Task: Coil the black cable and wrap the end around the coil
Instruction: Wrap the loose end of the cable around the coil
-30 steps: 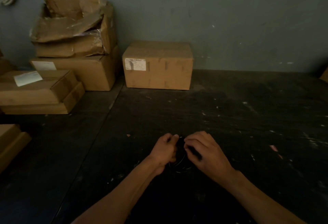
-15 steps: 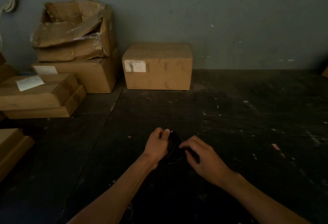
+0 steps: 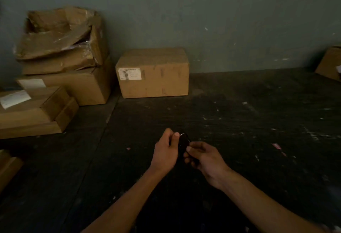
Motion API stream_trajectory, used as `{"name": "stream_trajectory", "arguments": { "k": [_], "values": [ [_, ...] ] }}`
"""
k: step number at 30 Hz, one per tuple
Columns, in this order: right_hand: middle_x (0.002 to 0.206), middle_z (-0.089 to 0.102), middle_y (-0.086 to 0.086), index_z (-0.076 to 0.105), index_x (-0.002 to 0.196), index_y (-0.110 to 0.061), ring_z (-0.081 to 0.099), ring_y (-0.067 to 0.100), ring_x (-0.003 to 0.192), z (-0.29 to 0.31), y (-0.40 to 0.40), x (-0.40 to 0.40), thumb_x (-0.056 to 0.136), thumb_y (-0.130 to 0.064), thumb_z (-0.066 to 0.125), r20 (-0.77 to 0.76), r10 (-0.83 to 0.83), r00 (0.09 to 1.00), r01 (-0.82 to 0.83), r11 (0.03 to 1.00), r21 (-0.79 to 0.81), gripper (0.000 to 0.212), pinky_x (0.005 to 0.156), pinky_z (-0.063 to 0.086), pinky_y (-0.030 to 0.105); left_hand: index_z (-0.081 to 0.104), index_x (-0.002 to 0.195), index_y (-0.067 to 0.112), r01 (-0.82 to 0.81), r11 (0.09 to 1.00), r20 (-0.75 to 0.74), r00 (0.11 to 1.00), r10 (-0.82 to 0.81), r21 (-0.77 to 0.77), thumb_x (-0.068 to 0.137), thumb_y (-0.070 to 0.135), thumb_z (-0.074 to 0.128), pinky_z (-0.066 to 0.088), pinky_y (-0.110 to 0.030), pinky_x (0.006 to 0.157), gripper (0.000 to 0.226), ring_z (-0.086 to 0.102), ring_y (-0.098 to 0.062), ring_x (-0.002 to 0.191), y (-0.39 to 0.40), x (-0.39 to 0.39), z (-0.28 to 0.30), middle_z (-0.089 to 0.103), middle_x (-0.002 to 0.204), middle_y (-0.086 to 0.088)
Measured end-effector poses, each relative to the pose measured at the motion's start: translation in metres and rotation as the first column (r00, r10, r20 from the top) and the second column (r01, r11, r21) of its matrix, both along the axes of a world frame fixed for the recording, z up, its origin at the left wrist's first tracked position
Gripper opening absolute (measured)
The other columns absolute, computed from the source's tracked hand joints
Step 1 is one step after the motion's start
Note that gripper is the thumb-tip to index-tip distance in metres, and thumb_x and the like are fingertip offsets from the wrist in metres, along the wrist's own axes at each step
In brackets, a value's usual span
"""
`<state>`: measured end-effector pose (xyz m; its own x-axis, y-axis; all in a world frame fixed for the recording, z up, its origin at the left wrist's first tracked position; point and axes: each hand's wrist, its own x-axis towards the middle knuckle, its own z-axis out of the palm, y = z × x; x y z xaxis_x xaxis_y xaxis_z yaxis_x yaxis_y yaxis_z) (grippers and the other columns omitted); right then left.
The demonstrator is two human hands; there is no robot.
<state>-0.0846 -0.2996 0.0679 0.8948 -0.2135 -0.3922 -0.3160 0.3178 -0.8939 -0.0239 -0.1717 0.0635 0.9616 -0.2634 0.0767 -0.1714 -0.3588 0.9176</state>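
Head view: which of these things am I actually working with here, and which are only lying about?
In the job:
- black cable coil
- left hand, gripping the coil
- right hand, pinching at the coil

Lying about:
- labelled cardboard box by the wall
- torn box stack
- flat boxes
- dark tabletop

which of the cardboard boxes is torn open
The crumpled brown cardboard box topping the left stack against the wall; its flaps are ripped and caved in, the others look closed.

Dim, murky light, soft motion blur, wide-angle bending at edges
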Motion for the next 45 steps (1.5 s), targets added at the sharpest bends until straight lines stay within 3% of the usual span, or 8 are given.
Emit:
{"name": "stream_trajectory", "arguments": {
  "k": [6, 12, 17, 22, 30, 35, 39, 45],
  "values": [
    [0.073, 0.069, 0.007, 0.068, 0.1, -0.007, 0.062, 0.016, 0.063, -0.006, 0.002, -0.001, 0.09, -0.011, 0.063, -0.091, -0.045, 0.995, 0.044, 0.999, -0.01, 0.012, 0.058, 0.046, 0.026, 0.053, 0.091, 0.01, -0.048, 0.994, -0.135, 0.99, 0.035, -0.094, 0.103, 0.028, 0.038, 0.043, -0.034, 0.063, 0.026, 0.049, -0.013, 0.064, -0.001, 0.008, -0.001, 0.052, 0.074, -0.004],
    [0.07, 0.068, 0.006, 0.069, 0.097, -0.01, 0.059, 0.015, 0.058, -0.011, 0.013, 0.002, 0.088, -0.019, 0.066, -0.255, -0.022, 0.967, 0.018, 1.0, -0.02, 0.013, 0.05, 0.042, 0.025, 0.041, 0.095, 0.024, -0.018, 0.993, -0.083, 0.997, 0.008, -0.118, 0.104, 0.025, 0.037, 0.04, -0.023, 0.047, 0.01, 0.047, -0.007, 0.055, 0.001, 0.012, 0.001, 0.052, 0.074, -0.002],
    [0.081, 0.071, 0.005, 0.071, 0.098, -0.017, 0.06, 0.017, 0.068, -0.009, 0.027, 0.01, 0.086, -0.025, 0.068, -0.32, -0.057, 0.946, 0.076, 0.996, 0.047, 0.015, 0.053, 0.043, 0.028, 0.044, 0.091, 0.021, 0.097, 0.99, -0.032, 0.994, -0.101, -0.107, 0.104, 0.023, 0.038, 0.048, -0.034, 0.063, 0.014, 0.05, -0.009, 0.062, 0.008, 0.006, -0.001, 0.052, 0.076, -0.002],
    [0.098, 0.071, 0.01, 0.07, 0.1, -0.015, 0.062, 0.021, 0.085, -0.008, 0.038, 0.014, 0.083, -0.023, 0.071, -0.378, -0.135, 0.916, 0.214, 0.961, 0.175, 0.019, 0.064, 0.048, 0.033, 0.048, 0.094, 0.016, 0.16, 0.98, -0.047, 0.985, -0.167, -0.119, 0.103, 0.02, 0.041, 0.046, -0.032, 0.064, 0.012, 0.05, -0.006, 0.06, 0.018, -0.002, -0.008, 0.054, 0.076, -0.002],
    [0.104, 0.071, 0.016, 0.068, 0.103, -0.008, 0.065, 0.029, 0.101, -0.004, 0.04, 0.008, 0.09, -0.006, 0.058, -0.288, -0.093, 0.953, 0.206, 0.897, 0.391, 0.016, 0.083, 0.051, 0.038, 0.047, 0.099, 0.009, 0.202, 0.976, -0.054, 0.977, -0.207, -0.087, 0.103, 0.018, 0.04, 0.044, -0.022, 0.057, 0.012, 0.048, -0.004, 0.06, 0.027, -0.005, -0.016, 0.051, 0.075, -0.002],
    [0.106, 0.07, 0.015, 0.067, 0.105, -0.009, 0.065, 0.028, 0.1, -0.001, 0.037, 0.006, 0.094, -0.007, 0.052, -0.262, -0.077, 0.962, 0.176, 0.909, 0.378, 0.019, 0.073, 0.048, 0.036, 0.039, 0.106, 0.021, 0.19, 0.977, -0.19, 0.96, -0.205, -0.094, 0.103, 0.027, 0.04, 0.044, -0.028, 0.06, 0.006, 0.05, -0.008, 0.065, 0.029, -0.002, -0.022, 0.053, 0.081, -0.003],
    [0.106, 0.069, 0.015, 0.066, 0.109, -0.009, 0.065, 0.027, 0.096, -0.004, 0.033, 0.005, 0.096, -0.007, 0.049, -0.249, -0.073, 0.966, 0.159, 0.924, 0.347, 0.021, 0.066, 0.047, 0.035, 0.034, 0.125, 0.02, 0.193, 0.97, -0.344, 0.91, -0.232, -0.145, 0.103, 0.03, 0.04, 0.047, -0.029, 0.068, 0.025, 0.056, -0.012, 0.077, 0.028, -0.001, -0.021, 0.057, 0.092, -0.004],
    [0.109, 0.07, 0.008, 0.067, 0.11, -0.014, 0.064, 0.022, 0.102, -0.006, 0.028, 0.005, 0.095, -0.008, 0.051, -0.189, 0.014, 0.982, 0.021, 0.983, 0.18, 0.023, 0.074, 0.047, 0.033, 0.046, 0.089, 0.021, 0.173, 0.965, -0.27, 0.937, -0.224, -0.199, 0.103, 0.024, 0.04, 0.042, -0.028, 0.06, 0.015, 0.047, -0.01, 0.063, 0.025, 0.001, -0.026, 0.05, 0.076, -0.001]
  ]
}}
